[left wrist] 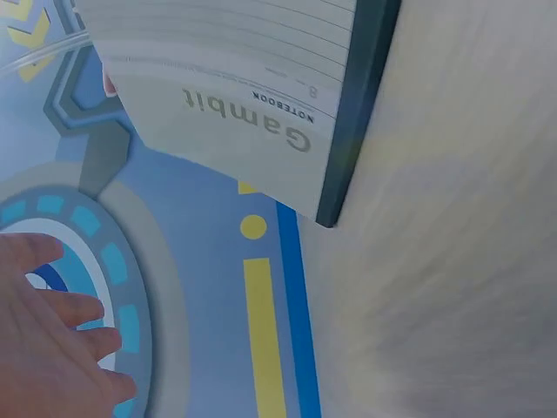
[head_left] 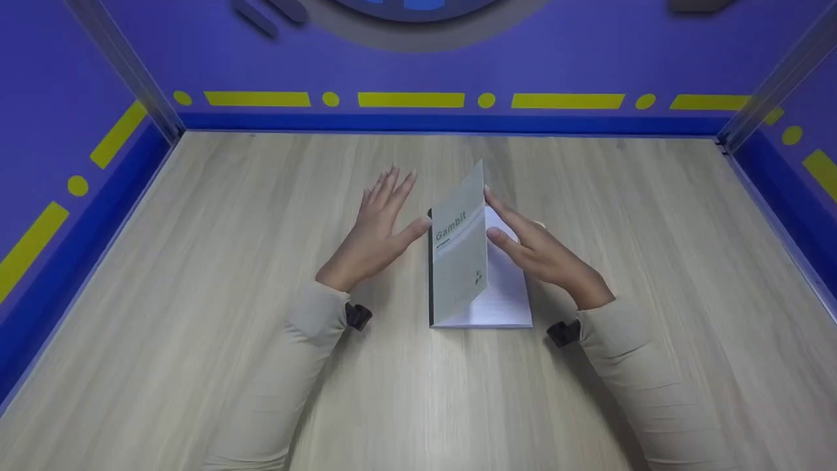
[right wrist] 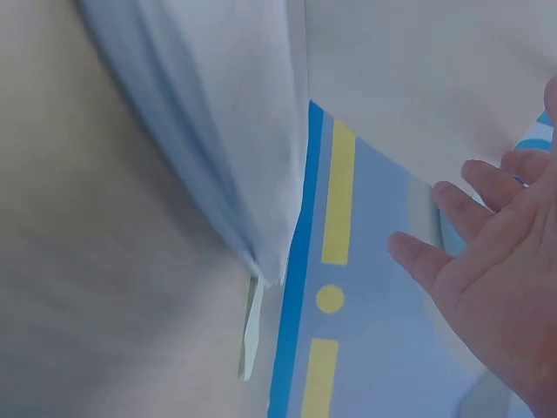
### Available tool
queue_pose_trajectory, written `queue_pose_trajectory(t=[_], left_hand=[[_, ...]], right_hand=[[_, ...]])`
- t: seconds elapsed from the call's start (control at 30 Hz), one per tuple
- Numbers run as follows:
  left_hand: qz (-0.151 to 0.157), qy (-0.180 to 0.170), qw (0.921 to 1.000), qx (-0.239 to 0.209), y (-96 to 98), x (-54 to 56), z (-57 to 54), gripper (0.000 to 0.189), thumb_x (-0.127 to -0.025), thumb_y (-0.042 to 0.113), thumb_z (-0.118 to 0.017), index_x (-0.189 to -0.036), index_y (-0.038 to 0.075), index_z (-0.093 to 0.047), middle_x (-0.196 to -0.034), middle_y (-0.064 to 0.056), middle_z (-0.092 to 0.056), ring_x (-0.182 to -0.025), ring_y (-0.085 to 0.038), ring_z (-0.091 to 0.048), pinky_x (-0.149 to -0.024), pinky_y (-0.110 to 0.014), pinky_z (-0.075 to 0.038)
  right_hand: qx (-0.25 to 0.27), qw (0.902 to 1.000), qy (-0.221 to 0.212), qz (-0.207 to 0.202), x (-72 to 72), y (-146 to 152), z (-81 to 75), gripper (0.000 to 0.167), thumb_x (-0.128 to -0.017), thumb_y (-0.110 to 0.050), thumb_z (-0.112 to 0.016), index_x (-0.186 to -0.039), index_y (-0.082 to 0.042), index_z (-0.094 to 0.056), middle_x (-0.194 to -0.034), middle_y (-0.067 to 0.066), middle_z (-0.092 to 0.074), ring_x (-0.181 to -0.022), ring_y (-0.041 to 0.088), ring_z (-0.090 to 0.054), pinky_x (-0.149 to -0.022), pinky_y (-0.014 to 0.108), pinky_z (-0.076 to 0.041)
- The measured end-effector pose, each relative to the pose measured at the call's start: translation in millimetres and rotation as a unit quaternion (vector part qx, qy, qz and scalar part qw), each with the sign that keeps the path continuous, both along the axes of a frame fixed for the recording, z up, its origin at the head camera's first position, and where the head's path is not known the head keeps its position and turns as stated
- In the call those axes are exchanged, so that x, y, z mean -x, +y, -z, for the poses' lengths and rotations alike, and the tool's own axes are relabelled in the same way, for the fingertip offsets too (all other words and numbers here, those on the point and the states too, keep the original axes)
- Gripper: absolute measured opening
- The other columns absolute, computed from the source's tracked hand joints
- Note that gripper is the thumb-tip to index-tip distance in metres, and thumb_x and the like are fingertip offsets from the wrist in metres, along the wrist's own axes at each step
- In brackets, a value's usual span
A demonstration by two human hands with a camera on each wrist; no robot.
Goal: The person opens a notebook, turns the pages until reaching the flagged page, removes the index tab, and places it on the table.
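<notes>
A notebook (head_left: 460, 255) lettered "Gambit" lies on the table, its dark spine toward the left. Its grey-green front cover stands raised at a steep angle, baring the white pages (head_left: 503, 304) on the right. My right hand (head_left: 548, 254) is behind the cover's free edge, with straight fingers and the fingertips right at its inner side. Beside the spine, my left hand (head_left: 376, 237) hovers with spread fingers, its thumb tip close to the spine's upper part. The left wrist view shows the cover (left wrist: 235, 96) and those loose left fingers holding nothing.
A thin pale strip (right wrist: 251, 335) lies on the wooden table (head_left: 216, 275) just past the notebook's far corner. Blue panels with yellow dashes (head_left: 410, 99) wall the table at the back and both sides. Both wrists wear small black devices (head_left: 358, 316).
</notes>
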State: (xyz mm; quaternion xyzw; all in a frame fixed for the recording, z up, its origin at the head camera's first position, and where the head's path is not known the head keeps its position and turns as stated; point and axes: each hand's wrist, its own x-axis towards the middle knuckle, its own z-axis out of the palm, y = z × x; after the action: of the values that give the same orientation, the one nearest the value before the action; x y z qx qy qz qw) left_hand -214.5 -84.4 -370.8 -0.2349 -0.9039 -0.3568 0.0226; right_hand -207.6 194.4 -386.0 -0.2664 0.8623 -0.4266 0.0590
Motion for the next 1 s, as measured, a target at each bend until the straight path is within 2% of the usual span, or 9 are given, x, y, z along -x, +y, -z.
queue_pose_trajectory(t=[0.2,0.37,0.53,0.73,1.0], left_hand=[[0.018,0.013,0.9995,0.02,5.7,-4.7,-9.8,0.081,-0.092,0.064,-0.039,-0.155,0.019,-0.016,-0.164,-0.006,0.001,-0.151,-0.024,0.005,-0.119,-0.055,0.004],[0.031,0.018,0.999,0.027,10.4,-6.5,-15.6,0.08,-0.092,0.062,-0.04,-0.155,0.018,-0.017,-0.163,-0.008,0.001,-0.151,-0.025,0.004,-0.119,-0.055,0.004],[0.037,0.024,0.9984,0.034,13.9,-6.6,-19.6,0.084,-0.09,0.068,-0.039,-0.155,0.019,-0.019,-0.163,-0.009,-0.002,-0.151,-0.025,0.002,-0.119,-0.056,0.003],[0.049,0.021,0.9981,0.03,16.5,-7.3,-24.1,0.079,-0.09,0.056,-0.052,-0.154,0.021,-0.021,-0.163,-0.003,-0.006,-0.151,-0.019,0.003,-0.119,-0.054,0.006],[0.075,0.027,0.9965,0.027,8.3,-8.9,-30.1,0.075,-0.091,0.05,-0.056,-0.153,0.022,-0.025,-0.163,0.0,-0.009,-0.151,-0.02,0.001,-0.119,-0.054,0.006]], right_hand=[[-0.023,0.9996,0.0,-0.017,-2.8,-12.6,-2.6,0.064,-0.102,-0.036,-0.041,-0.155,-0.025,-0.008,-0.162,-0.002,-0.01,-0.15,0.019,-0.011,-0.12,0.048,-0.013],[-0.049,0.9981,0.013,-0.035,-5.2,-21.9,-4.5,0.064,-0.102,-0.041,-0.041,-0.155,-0.024,-0.01,-0.163,-0.001,-0.01,-0.15,0.022,-0.013,-0.12,0.047,-0.015],[-0.059,0.9968,0.014,-0.053,-7.2,-29.1,-4.0,0.064,-0.101,-0.043,-0.041,-0.155,-0.027,-0.01,-0.162,-0.003,-0.01,-0.149,0.017,-0.012,-0.121,0.044,-0.014],[-0.05,0.9953,0.015,-0.082,-7.8,-33.9,-1.0,0.063,-0.102,-0.041,-0.041,-0.155,-0.028,-0.009,-0.163,-0.002,-0.009,-0.149,0.013,-0.009,-0.121,0.044,-0.014],[-0.054,0.9947,0.011,-0.086,-8.5,-32.7,2.6,0.064,-0.101,-0.042,-0.042,-0.155,-0.03,-0.009,-0.163,-0.001,-0.007,-0.15,0.014,-0.008,-0.121,0.044,-0.013]])
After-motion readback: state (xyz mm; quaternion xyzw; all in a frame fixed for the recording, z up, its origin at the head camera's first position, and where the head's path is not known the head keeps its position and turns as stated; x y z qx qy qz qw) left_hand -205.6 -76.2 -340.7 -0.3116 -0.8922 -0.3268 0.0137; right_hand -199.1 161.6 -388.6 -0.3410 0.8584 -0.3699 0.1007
